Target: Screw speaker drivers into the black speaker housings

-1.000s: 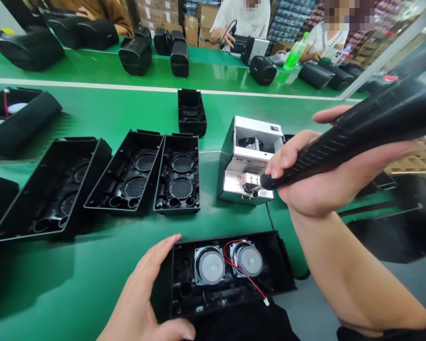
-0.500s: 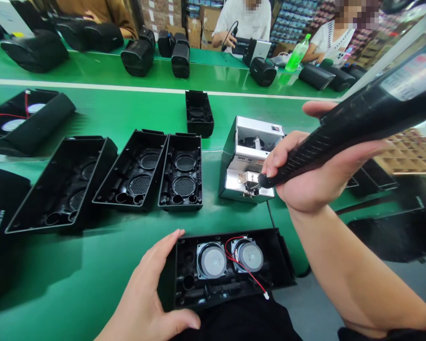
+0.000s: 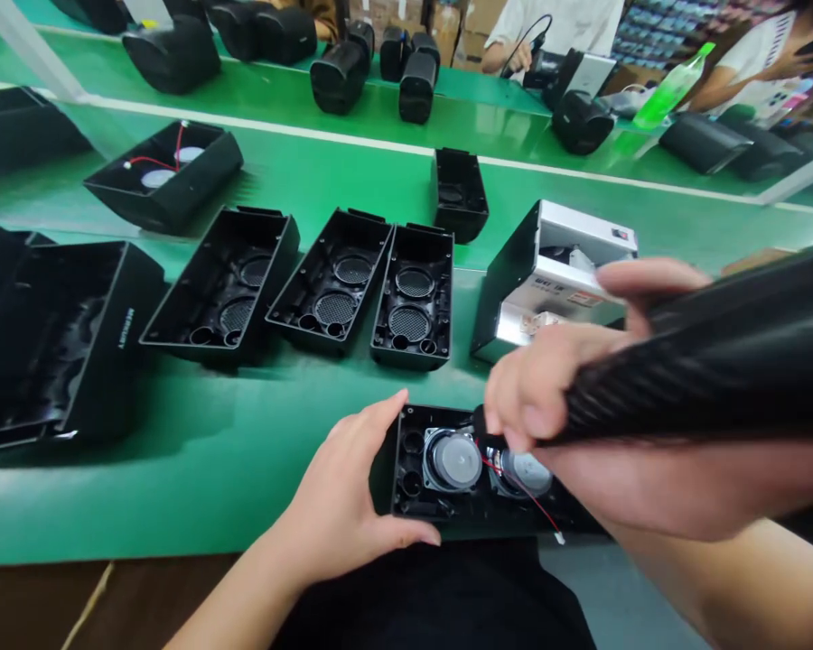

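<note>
One open black housing (image 3: 412, 506), at the near edge of the green bench (image 3: 312, 433); clasped at its left end by the left hand (image 3: 339, 487), fingers at the far corner, thumb along the near side; one black power driver (image 3: 718, 352), gripped in the right hand (image 3: 637, 478), its tip held near the far side between two speaker units (image 3: 458, 461); both units seated; screws driven, count not legible; fastening judged under way, unfinished; red lead fitted, its white plug (image 3: 559, 538) loose at the near side; one silver machine (image 3: 569, 287), far right; three housings (image 3: 410, 271), farther left, without units, judged yet to be filled; one housing with units and red leads (image 3: 190, 194), far left.
</note>
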A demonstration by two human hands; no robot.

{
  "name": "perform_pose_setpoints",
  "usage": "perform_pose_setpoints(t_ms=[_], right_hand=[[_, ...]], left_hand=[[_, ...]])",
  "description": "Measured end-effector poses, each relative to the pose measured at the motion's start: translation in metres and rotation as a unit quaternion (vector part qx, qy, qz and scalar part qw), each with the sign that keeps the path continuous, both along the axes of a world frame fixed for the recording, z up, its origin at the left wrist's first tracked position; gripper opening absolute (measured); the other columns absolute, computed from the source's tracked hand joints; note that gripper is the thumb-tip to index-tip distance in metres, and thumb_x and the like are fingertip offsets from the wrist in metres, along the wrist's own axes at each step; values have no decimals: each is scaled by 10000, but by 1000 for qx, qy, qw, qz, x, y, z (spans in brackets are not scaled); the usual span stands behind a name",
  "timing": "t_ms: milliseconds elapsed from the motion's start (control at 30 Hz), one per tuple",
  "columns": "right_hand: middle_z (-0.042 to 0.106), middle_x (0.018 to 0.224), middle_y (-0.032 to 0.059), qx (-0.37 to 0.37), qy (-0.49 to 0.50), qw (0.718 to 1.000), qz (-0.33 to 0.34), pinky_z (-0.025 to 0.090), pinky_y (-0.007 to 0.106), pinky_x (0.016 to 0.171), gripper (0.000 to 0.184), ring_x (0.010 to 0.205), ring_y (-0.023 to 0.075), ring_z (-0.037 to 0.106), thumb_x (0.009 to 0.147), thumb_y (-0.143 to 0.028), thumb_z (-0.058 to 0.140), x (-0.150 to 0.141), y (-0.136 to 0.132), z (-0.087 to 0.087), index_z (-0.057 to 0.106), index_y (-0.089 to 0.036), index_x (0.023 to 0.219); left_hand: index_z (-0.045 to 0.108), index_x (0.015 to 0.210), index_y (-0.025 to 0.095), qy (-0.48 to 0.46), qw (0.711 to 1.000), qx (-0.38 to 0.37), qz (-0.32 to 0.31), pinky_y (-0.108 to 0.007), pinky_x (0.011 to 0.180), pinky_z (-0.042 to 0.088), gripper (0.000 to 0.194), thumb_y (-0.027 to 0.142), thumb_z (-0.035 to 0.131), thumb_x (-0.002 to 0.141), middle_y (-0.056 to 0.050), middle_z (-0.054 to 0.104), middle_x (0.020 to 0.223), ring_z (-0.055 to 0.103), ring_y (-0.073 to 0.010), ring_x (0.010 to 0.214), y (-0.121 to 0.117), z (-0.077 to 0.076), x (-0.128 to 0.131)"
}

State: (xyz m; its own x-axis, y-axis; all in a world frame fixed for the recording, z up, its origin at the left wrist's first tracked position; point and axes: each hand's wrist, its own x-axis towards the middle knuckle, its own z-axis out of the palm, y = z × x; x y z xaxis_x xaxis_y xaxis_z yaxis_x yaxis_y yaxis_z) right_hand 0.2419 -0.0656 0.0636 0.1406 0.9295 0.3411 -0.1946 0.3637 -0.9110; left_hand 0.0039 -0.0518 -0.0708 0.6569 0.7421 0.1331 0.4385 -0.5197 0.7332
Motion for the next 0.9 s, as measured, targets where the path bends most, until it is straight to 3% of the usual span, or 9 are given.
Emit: perform_pose_setpoints(t_ms=[100, 233, 667, 800, 900], right_hand=[[640, 550, -19, 1, 22, 1000, -8, 394, 350, 375, 717, 387, 214, 533, 853, -944, 575, -24, 13, -22, 722, -301, 1133], [664, 592, -29, 8, 2, 1000, -3, 423, 354, 411, 700, 403, 196, 523, 891, -926, 542, -30, 19, -39, 702, -315, 1194], [644, 578, -34, 6, -7, 1000, -23, 443, 353, 383, 668, 408, 203, 537, 893, -904, 571, -34, 20, -47, 714, -303, 1146], [668, 625, -27, 34, -2, 999, -7, 473, 340, 384, 591, 420, 196, 562, 902, -853, 631, -34, 22, -55, 721, -296, 1080], [657, 641, -27, 61, -6, 998, 29, 484, 324, 378, 598, 427, 191, 569, 960, -853, 533, -29, 27, -63, 686, -307, 1148]], left_hand=[[168, 1711, 379, -18, 1000, 3, -4, -622, 1185, 509, 1268, 855, 809, 726, -137, 501, 1669, 554, -394, 1477, 0, -1, 0], [178, 1706, 368, -33, 999, 6, -8, -583, 1185, 512, 1266, 855, 811, 723, -129, 518, 1657, 567, -378, 1467, 0, -2, 0], [201, 1696, 322, -49, 999, 17, -16, -584, 1174, 516, 1263, 863, 803, 726, -163, 538, 1639, 575, -386, 1465, 1, -1, 2], [214, 1692, 334, -55, 998, 14, -10, -595, 1178, 511, 1252, 860, 807, 724, -160, 527, 1649, 564, -389, 1478, 0, -3, 3], [222, 1694, 345, -50, 999, 3, 0, -601, 1185, 505, 1239, 833, 828, 729, -156, 519, 1654, 559, -396, 1480, 0, -2, 3]])
